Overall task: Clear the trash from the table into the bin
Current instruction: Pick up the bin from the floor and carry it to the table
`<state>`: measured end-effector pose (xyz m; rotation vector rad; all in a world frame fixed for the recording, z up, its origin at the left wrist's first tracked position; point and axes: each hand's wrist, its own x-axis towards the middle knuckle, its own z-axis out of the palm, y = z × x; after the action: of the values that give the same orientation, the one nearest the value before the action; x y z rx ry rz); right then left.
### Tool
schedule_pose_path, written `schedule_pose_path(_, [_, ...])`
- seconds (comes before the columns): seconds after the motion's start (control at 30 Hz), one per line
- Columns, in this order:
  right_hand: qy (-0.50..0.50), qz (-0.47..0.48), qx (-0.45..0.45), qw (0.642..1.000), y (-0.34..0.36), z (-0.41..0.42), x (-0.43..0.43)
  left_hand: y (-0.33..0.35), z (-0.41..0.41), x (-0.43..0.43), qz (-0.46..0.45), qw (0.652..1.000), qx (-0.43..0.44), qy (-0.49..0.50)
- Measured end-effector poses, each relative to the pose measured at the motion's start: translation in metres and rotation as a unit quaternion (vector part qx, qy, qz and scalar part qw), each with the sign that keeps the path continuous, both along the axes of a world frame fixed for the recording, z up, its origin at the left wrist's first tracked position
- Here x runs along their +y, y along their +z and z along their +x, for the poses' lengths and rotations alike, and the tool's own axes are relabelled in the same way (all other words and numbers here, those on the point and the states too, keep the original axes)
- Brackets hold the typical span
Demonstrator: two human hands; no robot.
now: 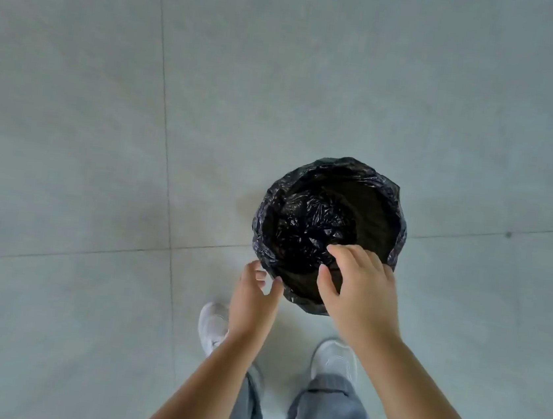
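A round bin (pixel 387 194) lined with a crinkled black plastic bag stands on the floor in front of my feet. Its inside looks dark and I cannot make out any trash in it. My right hand (pixel 359 287) hovers over the near rim of the bin, palm down, fingers spread and curled, holding nothing. Just outside the bin's near-left rim is my left hand (pixel 254 300), fingers apart and empty, fingertips close to the bag's edge. No table or trash is in view.
Pale grey floor tiles (pixel 106 121) with thin joint lines surround the bin on all sides. My two white shoes (pixel 212 322) and grey trouser legs stand just behind the bin.
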<state>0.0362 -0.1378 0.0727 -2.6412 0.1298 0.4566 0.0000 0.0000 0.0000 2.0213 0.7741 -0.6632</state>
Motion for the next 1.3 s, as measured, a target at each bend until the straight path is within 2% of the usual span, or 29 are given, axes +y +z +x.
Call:
schedule_pose_path(0.13, [-0.010,-0.004,-0.005,1.000,-0.022,0.002,-0.002,-0.024,0.000,-0.017,-0.019,0.994,-0.007,0.104])
schedule_pose_path(0.3, [-0.012,-0.007,-0.007,1.000,-0.026,0.003,-0.009,-0.018,0.013,-0.024,-0.009,0.979,-0.008,0.203])
schedule_pose_path(0.5, [-0.014,-0.003,0.000,1.000,0.018,0.012,-0.009,0.040,0.033,-0.024,0.010,0.986,-0.015,0.166])
schedule_pose_path(0.77, [-0.030,0.000,-0.039,0.999,0.134,0.041,-0.008,0.169,0.051,-0.006,0.060,0.994,-0.060,0.074])
schedule_pose_path(1.07, [-0.041,0.037,-0.109,0.992,0.319,0.035,-0.014,0.357,0.058,0.012,-0.013,0.975,-0.208,0.079])
schedule_pose_path(1.3, [-0.036,0.058,-0.181,0.981,0.441,0.015,-0.026,0.492,0.056,0.023,0.017,0.953,-0.293,0.077])
